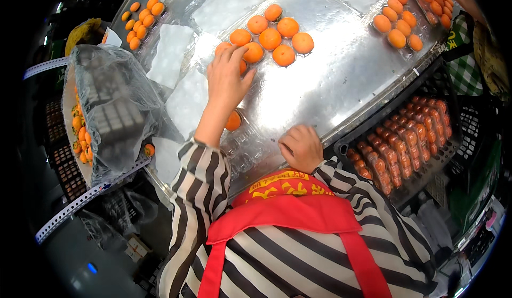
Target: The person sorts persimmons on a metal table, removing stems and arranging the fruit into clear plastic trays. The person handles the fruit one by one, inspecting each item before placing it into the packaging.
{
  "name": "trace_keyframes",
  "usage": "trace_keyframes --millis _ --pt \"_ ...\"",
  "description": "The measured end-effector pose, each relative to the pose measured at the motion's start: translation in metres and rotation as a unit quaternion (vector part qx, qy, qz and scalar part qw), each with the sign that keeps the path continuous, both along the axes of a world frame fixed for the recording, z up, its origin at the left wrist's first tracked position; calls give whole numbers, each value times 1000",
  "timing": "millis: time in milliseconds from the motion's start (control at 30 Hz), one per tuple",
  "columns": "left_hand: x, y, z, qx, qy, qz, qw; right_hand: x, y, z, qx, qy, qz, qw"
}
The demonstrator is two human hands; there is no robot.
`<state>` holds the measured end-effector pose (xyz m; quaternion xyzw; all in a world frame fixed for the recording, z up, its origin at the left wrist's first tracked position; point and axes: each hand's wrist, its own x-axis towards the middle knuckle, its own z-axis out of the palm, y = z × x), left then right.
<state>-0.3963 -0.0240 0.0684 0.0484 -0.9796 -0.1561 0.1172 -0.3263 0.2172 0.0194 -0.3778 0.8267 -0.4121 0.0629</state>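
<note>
My left hand (228,79) is bent over the left side of a loose cluster of orange persimmons (270,39) on the metal table. Between its thumb and fingers shows one persimmon (242,67), partly covered by the hand. Below that wrist, another persimmon (233,121) sits in a clear plastic tray (245,151), whose other hollows hold no fruit. My right hand (302,148) rests curled at the table's near edge, and nothing shows in its fingers.
Packed persimmons (397,23) stand at the far right, more fruit (143,23) at the far left. White sheets (172,52) lie on the table (341,79). A black crate (410,143) of packed fruit is at right; a plastic-lined box (114,111) is at left.
</note>
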Motion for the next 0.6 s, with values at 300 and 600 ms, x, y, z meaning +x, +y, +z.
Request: trace_keyframes --millis 300,600 --pt "-32 2 -8 -73 -47 -13 996 -3 2 -3 -28 -8 13 999" --pt "-38 5 -16 -41 -55 -4 998 -2 2 -3 -27 -5 5 1000"
